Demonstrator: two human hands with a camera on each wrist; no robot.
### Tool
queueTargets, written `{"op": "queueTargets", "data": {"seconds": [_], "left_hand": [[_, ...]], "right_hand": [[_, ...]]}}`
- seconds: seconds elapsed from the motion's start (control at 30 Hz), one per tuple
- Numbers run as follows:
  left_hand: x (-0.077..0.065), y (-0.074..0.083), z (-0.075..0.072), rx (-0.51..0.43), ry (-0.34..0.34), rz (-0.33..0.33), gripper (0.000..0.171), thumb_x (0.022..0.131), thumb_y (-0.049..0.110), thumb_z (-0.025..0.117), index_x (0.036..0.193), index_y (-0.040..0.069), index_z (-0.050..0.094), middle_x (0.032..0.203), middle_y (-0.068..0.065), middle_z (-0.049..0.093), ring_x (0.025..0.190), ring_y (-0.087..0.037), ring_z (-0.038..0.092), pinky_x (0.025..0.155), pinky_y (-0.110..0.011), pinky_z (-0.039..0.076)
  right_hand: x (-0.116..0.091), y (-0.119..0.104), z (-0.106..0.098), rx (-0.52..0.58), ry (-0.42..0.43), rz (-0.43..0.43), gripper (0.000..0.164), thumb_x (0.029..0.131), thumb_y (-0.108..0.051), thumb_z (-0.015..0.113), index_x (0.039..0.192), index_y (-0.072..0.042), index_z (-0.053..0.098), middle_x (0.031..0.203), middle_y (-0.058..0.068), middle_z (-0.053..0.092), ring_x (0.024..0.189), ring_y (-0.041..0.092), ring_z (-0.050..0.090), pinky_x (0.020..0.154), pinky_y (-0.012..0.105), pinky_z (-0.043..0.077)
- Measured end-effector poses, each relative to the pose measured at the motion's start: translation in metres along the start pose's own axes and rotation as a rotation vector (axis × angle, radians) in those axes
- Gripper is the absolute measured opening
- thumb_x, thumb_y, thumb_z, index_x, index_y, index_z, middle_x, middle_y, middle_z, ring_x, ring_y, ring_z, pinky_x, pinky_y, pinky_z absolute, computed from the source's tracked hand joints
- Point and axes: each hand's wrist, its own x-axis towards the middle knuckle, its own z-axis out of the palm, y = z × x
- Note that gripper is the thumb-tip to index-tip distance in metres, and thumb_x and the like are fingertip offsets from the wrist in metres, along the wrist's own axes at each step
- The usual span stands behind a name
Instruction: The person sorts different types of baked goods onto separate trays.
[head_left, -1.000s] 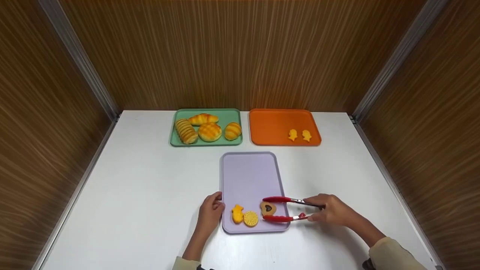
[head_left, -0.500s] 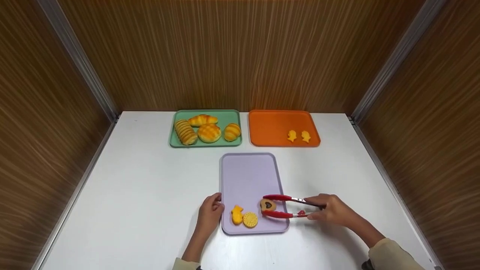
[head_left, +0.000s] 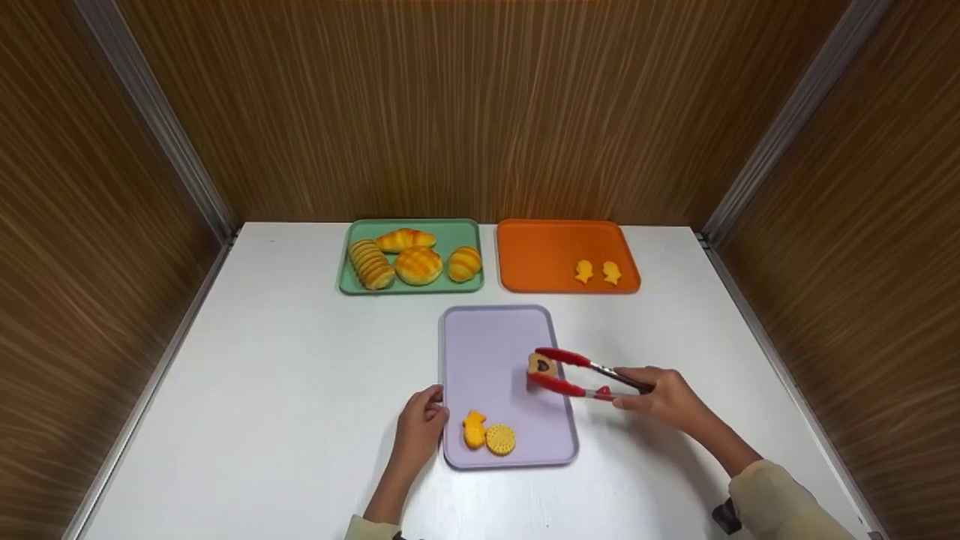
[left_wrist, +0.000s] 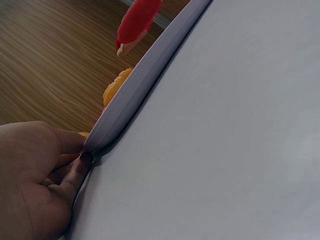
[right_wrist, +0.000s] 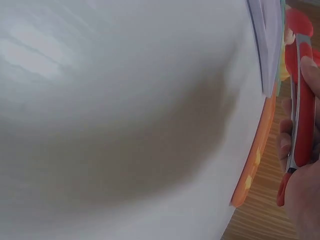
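Note:
My right hand point(head_left: 660, 397) grips red-tipped tongs point(head_left: 566, 385). Between the tong tips is a tan cookie point(head_left: 541, 365) with a dark heart centre, raised above the right part of the lilac tray point(head_left: 487, 337). In the right wrist view, fingers and thumb wrap the red handles of the tongs point(right_wrist: 304, 115). My left hand point(head_left: 421, 427) pinches the left rim of the tray; in the left wrist view its thumb and fingers meet at the tray's rim point(left_wrist: 120, 112). A yellow fish-shaped cookie point(head_left: 474, 430) and a round dotted cookie point(head_left: 500, 439) lie at the tray's near end.
A green tray point(head_left: 442, 229) at the back holds several breads, among them a croissant point(head_left: 405, 240) and a ridged roll point(head_left: 370, 264). Beside it, an orange tray point(head_left: 540, 259) bears two small fish-shaped crackers point(head_left: 584, 271). Wood-patterned walls enclose the white table point(head_left: 300, 375).
The tongs have closed in on the heart-centred cookie and lifted it from the tray, moving away from the person towards the tray's middle. The left hand has stayed at the rim.

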Motion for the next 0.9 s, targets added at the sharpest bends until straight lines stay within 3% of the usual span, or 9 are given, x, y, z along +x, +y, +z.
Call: {"op": "queueTargets", "data": {"seconds": [0.1, 0.27, 0.33, 0.53, 0.6, 0.8, 0.9], "left_hand": [[0.000, -0.001, 0.000, 0.000, 0.000, 0.008, 0.038, 0.094, 0.004, 0.062, 0.131, -0.003, 0.060, 0.116, -0.015, 0.064, 0.099, -0.021, 0.062, 0.085, -0.029, 0.055], [0.001, -0.001, 0.000, -0.003, 0.003, 0.008, 0.038, 0.095, 0.004, 0.062, 0.131, -0.003, 0.060, 0.115, -0.014, 0.064, 0.098, -0.020, 0.062, 0.086, -0.029, 0.055], [0.000, -0.001, 0.000, 0.000, 0.003, 0.005, 0.038, 0.095, 0.004, 0.062, 0.131, -0.003, 0.060, 0.115, -0.015, 0.064, 0.098, -0.020, 0.061, 0.086, -0.030, 0.055], [0.000, 0.001, 0.001, 0.008, 0.002, -0.001, 0.038, 0.095, 0.005, 0.061, 0.132, -0.003, 0.060, 0.116, -0.014, 0.064, 0.098, -0.020, 0.061, 0.087, -0.029, 0.055], [0.000, 0.000, 0.001, 0.009, 0.000, -0.002, 0.038, 0.095, 0.005, 0.061, 0.132, -0.003, 0.060, 0.116, -0.014, 0.064, 0.098, -0.019, 0.061, 0.087, -0.029, 0.055], [0.000, 0.001, 0.000, 0.006, 0.001, -0.008, 0.039, 0.095, 0.004, 0.061, 0.132, -0.003, 0.060, 0.116, -0.014, 0.064, 0.097, -0.020, 0.061, 0.086, -0.027, 0.055], [0.000, 0.003, 0.000, 0.007, 0.009, -0.001, 0.038, 0.093, 0.003, 0.061, 0.131, -0.004, 0.061, 0.115, -0.015, 0.064, 0.097, -0.020, 0.062, 0.085, -0.028, 0.055]], "right_hand": [[0.009, 0.004, -0.002, 0.006, 0.031, 0.084, 0.055, 0.079, -0.033, 0.086, 0.125, -0.007, 0.071, 0.119, 0.017, 0.072, 0.098, 0.028, 0.063, 0.079, 0.025, 0.050], [0.027, 0.012, -0.005, 0.059, 0.073, 0.191, 0.065, 0.078, -0.040, 0.085, 0.132, -0.008, 0.067, 0.131, 0.020, 0.066, 0.120, 0.034, 0.062, 0.097, 0.044, 0.052], [0.035, 0.014, -0.006, 0.077, 0.089, 0.219, 0.068, 0.078, -0.043, 0.085, 0.133, -0.008, 0.065, 0.133, 0.019, 0.064, 0.125, 0.035, 0.060, 0.100, 0.046, 0.051], [0.058, 0.019, -0.009, 0.117, 0.139, 0.279, 0.071, 0.080, -0.043, 0.083, 0.136, -0.005, 0.062, 0.137, 0.019, 0.061, 0.128, 0.033, 0.057, 0.086, 0.017, 0.050], [0.066, 0.021, -0.010, 0.117, 0.150, 0.293, 0.072, 0.081, -0.043, 0.083, 0.138, -0.004, 0.060, 0.139, 0.020, 0.059, 0.130, 0.034, 0.055, 0.084, 0.015, 0.048], [0.088, 0.025, -0.009, 0.112, 0.181, 0.330, 0.070, 0.084, -0.039, 0.081, 0.140, -0.004, 0.058, 0.142, 0.019, 0.056, 0.134, 0.034, 0.052, 0.101, 0.042, 0.049], [0.097, 0.026, -0.007, 0.118, 0.196, 0.344, 0.069, 0.085, -0.038, 0.081, 0.140, -0.004, 0.058, 0.142, 0.019, 0.056, 0.131, 0.032, 0.053, 0.099, 0.041, 0.049]]}}
